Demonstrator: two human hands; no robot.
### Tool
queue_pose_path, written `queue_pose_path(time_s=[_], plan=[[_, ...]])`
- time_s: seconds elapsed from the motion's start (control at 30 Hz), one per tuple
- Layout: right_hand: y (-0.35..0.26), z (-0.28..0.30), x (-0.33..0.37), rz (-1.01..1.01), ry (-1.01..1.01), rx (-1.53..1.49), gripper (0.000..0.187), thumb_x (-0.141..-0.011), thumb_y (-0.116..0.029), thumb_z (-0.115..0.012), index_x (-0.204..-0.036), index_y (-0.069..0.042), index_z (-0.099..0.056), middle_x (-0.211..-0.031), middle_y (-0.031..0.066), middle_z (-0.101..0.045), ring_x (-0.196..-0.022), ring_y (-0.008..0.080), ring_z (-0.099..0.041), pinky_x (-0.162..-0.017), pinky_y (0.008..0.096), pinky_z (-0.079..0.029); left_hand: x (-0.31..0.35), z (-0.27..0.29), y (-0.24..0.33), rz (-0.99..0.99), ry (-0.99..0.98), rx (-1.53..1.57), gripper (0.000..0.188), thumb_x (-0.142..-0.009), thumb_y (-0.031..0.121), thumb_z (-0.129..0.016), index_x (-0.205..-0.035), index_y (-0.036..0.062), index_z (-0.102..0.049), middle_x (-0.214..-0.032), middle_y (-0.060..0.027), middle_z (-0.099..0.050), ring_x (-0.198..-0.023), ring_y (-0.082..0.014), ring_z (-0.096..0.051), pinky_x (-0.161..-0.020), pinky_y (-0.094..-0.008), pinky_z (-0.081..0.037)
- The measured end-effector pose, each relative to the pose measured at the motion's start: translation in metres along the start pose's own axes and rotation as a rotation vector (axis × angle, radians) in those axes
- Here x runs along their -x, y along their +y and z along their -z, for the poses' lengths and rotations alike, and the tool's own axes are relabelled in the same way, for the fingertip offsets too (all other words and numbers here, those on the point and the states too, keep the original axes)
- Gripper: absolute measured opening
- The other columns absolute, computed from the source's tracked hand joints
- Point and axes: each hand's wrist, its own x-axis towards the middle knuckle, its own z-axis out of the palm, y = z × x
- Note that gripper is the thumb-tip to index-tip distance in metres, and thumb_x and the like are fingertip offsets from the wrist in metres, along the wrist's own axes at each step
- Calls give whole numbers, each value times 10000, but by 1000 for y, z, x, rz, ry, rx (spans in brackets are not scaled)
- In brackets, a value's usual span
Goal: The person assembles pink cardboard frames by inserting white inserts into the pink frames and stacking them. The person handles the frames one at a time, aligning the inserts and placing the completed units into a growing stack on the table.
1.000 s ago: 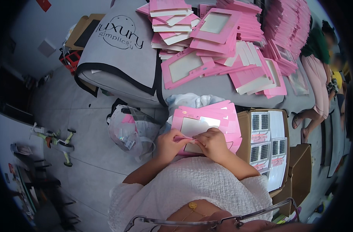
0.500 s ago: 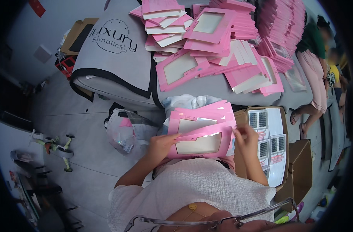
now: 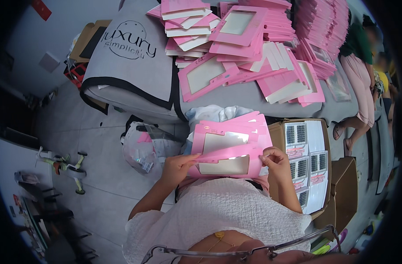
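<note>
Before a grey fabric sofa (image 3: 137,97), a pink windowed cardboard sleeve (image 3: 227,153) lies long axis crosswise between my bare left hand (image 3: 176,170) and right hand (image 3: 277,163), each pinching its nearer end.

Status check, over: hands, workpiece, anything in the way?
Left hand pinching left end of raised pink strip; right hand at right edge of pink windowed cards, grip unclear. Cards overlapping. Nothing seen blocking; open carton off to the right.

The right hand (image 3: 276,163) has moved rightward to the edge of the pink card (image 3: 229,153).
</note>
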Motion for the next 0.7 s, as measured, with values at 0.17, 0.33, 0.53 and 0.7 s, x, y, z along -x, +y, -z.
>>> queue_pose_path(time_s=[0.17, 0.33, 0.53, 0.7], plan=[[3, 12, 2, -89, -295, 3, 211, -836, -40, -661, -1039, 11, -637, -1001, 61, -655, -845, 99, -611, -734, 241, -490, 0, 4, 0, -130, -32, -6, 268, -774, -11, -627, -1023, 66, -689, -936, -142, -686, -774, -217, -679, -679, -283, -533], [8, -16, 10, -191, -535, -113, 263, -885, -103, -618, -1120, 14, -613, -1066, 54, -648, -938, 88, -566, -810, 243, -454, -15, 8, 12, -452, -76, -436, 322, -767, 103, -666, -1082, 37, -649, -1012, -105, -665, -1006, -237, -618, -873, -339, -488], [6, -19, 5, -324, -603, 15, 258, -906, -170, -611, -1100, 1, -606, -927, -5, -617, -871, 93, -531, -776, 256, -442, -29, -24, 30, -654, -145, -520, 482, -775, 215, -652, -1171, -40, -552, -1125, -138, -605, -1087, -281, -562, -968, -387, -426], [-4, -34, 10, -217, -517, -7, 238, -903, -178, -621, -1063, -2, -605, -850, -33, -577, -790, 66, -492, -709, 232, -425, -36, -40, 30, -712, -161, -458, 473, -791, 199, -630, -1184, -45, -532, -1125, -166, -594, -1039, -300, -577, -930, -385, -449]])
